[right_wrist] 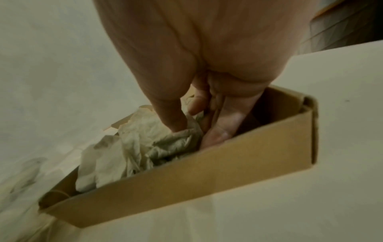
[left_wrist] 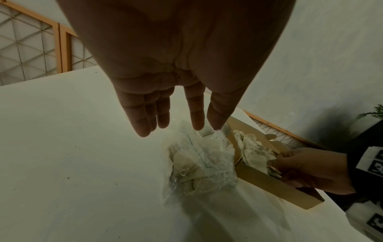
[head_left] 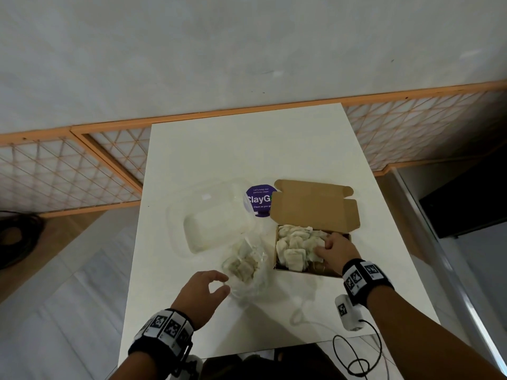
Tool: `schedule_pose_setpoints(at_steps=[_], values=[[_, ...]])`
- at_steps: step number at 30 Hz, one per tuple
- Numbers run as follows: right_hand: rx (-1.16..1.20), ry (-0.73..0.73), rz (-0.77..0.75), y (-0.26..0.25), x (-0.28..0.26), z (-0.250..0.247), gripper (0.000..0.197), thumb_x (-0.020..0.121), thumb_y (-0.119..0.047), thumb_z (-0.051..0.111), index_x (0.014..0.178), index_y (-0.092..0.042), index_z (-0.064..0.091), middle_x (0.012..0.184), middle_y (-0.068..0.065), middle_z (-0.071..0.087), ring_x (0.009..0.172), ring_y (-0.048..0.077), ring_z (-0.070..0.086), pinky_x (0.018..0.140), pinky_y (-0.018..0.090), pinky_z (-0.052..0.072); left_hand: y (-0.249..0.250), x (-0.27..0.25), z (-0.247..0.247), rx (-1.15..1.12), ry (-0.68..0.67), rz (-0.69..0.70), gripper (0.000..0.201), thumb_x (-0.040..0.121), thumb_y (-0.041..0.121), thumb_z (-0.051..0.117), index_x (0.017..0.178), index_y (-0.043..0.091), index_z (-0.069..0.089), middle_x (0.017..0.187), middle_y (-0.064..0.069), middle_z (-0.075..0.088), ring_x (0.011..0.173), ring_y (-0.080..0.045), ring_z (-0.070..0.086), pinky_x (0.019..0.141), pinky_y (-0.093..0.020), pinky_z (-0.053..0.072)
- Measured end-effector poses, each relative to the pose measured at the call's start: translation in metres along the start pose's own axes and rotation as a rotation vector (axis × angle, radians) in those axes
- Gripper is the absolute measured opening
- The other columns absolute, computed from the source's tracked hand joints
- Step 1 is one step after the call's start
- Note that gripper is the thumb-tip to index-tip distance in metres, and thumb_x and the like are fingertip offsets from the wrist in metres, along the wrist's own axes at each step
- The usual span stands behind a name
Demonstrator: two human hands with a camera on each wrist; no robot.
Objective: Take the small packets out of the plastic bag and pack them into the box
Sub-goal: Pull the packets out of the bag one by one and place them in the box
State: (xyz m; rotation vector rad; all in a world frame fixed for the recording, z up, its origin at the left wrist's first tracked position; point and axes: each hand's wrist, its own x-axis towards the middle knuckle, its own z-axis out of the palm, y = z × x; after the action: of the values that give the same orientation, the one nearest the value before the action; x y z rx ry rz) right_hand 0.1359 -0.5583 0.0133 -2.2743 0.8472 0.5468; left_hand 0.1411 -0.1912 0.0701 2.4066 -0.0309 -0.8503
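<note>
A clear plastic bag (head_left: 247, 267) with several pale packets in it lies on the white table (head_left: 247, 149). My left hand (head_left: 223, 283) hovers at the bag's near left edge with relaxed fingers and holds nothing. In the left wrist view its fingers (left_wrist: 143, 124) hang straight above the bag (left_wrist: 199, 163). To the right of the bag stands the brown cardboard box (head_left: 310, 271) with its lid (head_left: 315, 207) folded back. Packets (head_left: 293, 245) fill the box's left part. My right hand (head_left: 322, 246) is inside the box (right_wrist: 207, 180), thumb (right_wrist: 174, 121) and fingers pinching a crumpled packet (right_wrist: 172, 142).
A clear plastic container (head_left: 214, 223) sits behind the bag, next to a round purple sticker (head_left: 259, 200). A white device (head_left: 348, 314) with a black cable lies near the table's front right edge. An orange lattice fence (head_left: 68, 171) runs behind the table.
</note>
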Motion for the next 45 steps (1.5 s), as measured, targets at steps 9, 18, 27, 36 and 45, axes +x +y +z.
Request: schedule_pose_setpoints(at_steps=[9, 18, 27, 36, 45], values=[[-0.112, 0.144, -0.265, -0.026, -0.051, -0.016, 0.016, 0.094, -0.038, 0.065, 0.099, -0.025, 0.057, 0.101, -0.007, 0.057, 0.091, 0.017, 0.059, 0.077, 0.036, 0.050, 0.001, 0.009, 0.002, -0.097, -0.078, -0.062, 0.030, 0.096, 0.042, 0.065, 0.126, 0.043, 0.065, 0.140, 0.006, 0.061, 0.125, -0.017, 0.062, 0.105, -0.034, 0.049], [-0.287, -0.218, -0.644, -0.116, -0.074, 0.069, 0.020, 0.101, -0.037, 0.052, 0.096, -0.025, 0.066, 0.097, -0.003, 0.058, 0.087, 0.018, 0.060, 0.082, 0.039, 0.053, 0.006, 0.012, 0.007, -0.015, -0.141, -0.056, 0.050, 0.099, 0.045, 0.062, 0.146, 0.028, 0.056, 0.142, 0.004, 0.061, 0.118, -0.010, 0.065, 0.106, -0.028, 0.049], [-0.503, -0.137, -0.510, -0.125, -0.048, 0.113, 0.029, 0.100, -0.038, 0.058, 0.120, -0.017, 0.059, 0.122, 0.007, 0.051, 0.111, 0.032, 0.061, 0.090, 0.044, 0.056, 0.010, 0.006, 0.010, 0.133, -0.131, 0.057, 0.057, 0.102, 0.051, 0.054, 0.152, 0.025, 0.049, 0.143, 0.003, 0.056, 0.126, -0.014, 0.060, 0.108, -0.030, 0.045], [-0.233, -0.065, -0.424, -0.122, -0.051, 0.105, 0.050, 0.091, -0.056, 0.064, 0.117, -0.017, 0.046, 0.117, 0.000, 0.048, 0.095, 0.026, 0.061, 0.074, 0.036, 0.050, 0.006, 0.005, 0.011, 0.153, -0.146, 0.051, 0.059, 0.101, 0.052, 0.053, 0.154, 0.025, 0.047, 0.146, 0.003, 0.054, 0.131, -0.016, 0.056, 0.111, -0.034, 0.044], [-0.138, -0.138, -0.313, -0.142, -0.035, 0.107, 0.029, 0.092, -0.031, 0.059, 0.071, -0.028, 0.040, 0.093, 0.002, 0.049, 0.079, 0.024, 0.050, 0.070, 0.035, 0.043, 0.008, 0.004, 0.016, 0.164, -0.174, 0.027, 0.064, 0.101, 0.054, 0.053, 0.154, 0.019, 0.044, 0.148, -0.002, 0.051, 0.132, -0.018, 0.055, 0.112, -0.034, 0.043]])
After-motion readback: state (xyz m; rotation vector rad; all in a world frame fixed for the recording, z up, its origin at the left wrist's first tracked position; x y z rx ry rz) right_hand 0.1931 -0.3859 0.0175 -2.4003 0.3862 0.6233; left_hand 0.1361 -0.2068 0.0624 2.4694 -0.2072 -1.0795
